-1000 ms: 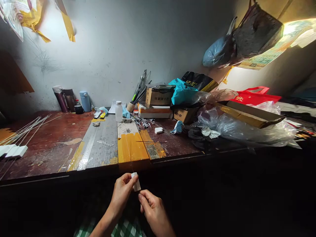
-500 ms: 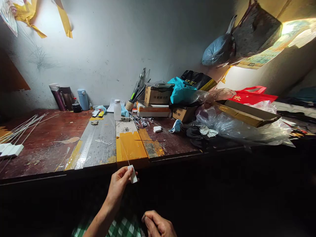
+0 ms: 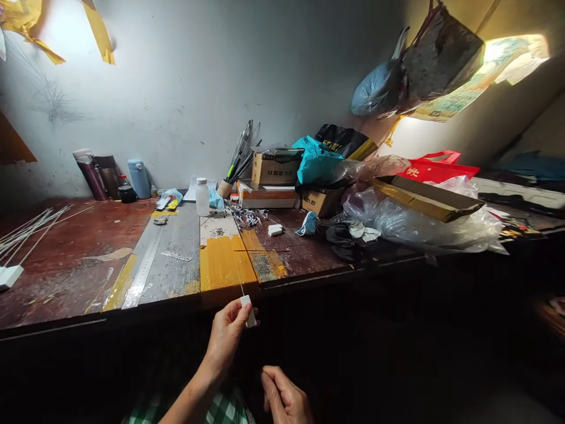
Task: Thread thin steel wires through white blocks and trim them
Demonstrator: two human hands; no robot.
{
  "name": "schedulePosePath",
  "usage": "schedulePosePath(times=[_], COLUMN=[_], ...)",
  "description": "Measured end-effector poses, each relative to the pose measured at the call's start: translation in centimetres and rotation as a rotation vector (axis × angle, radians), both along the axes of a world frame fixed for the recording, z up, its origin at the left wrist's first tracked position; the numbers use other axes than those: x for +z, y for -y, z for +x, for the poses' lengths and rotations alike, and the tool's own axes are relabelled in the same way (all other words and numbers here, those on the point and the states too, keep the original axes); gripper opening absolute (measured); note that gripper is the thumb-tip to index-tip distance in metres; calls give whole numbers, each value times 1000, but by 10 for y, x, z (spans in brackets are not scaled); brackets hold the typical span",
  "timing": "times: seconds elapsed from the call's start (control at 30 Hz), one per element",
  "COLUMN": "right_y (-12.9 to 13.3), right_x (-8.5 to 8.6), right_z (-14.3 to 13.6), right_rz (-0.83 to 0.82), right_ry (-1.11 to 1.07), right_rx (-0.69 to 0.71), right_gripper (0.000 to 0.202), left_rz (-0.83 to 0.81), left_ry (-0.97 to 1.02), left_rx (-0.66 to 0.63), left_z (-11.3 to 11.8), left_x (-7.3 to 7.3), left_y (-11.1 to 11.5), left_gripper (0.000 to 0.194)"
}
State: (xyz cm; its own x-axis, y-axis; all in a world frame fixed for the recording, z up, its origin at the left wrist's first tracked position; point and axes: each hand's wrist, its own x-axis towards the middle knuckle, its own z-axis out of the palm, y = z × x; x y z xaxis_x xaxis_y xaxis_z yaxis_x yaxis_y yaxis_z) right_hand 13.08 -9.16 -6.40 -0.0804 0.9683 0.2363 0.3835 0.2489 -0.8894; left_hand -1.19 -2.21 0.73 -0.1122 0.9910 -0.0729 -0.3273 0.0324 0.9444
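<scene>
My left hand pinches a small white block between thumb and fingers, just off the table's front edge. From the block's top a thin pale rod rises, in front of the yellow-taped board. Lower down and to the right, my right hand is curled, thumb against the fingers. Whatever it may pinch is too dark and small to make out. More white blocks with long thin rods lie at the table's left end.
On the worktable stand a white bottle, flasks and cardboard boxes. A metal ruler, scattered small dark pieces, white pieces and a face mask lie there. Plastic bags pile up at right.
The view has swung a little to the right, so the table's things sit further left. My left hand with the white block appears further right. My right hand stays curled and has shifted slightly.
</scene>
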Motion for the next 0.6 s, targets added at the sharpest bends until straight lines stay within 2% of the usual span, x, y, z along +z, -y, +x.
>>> schedulePosePath(times=[0.13, 0.27, 0.6], right_y=[-12, -26, -42], right_x=[16, 28, 30], right_z=[1, -1, -12], right_rz=[-3, -12, -54], right_ry=[28, 43, 23], right_rx=[42, 66, 29], right_gripper=[40, 41, 32], left_rz=[-4, 8, 19], left_ry=[-34, -70, -157], left_rx=[-40, -26, 73], left_z=[8, 11, 4], left_x=[-12, -16, -10], left_y=[2, 0, -17], left_gripper=[40, 40, 46])
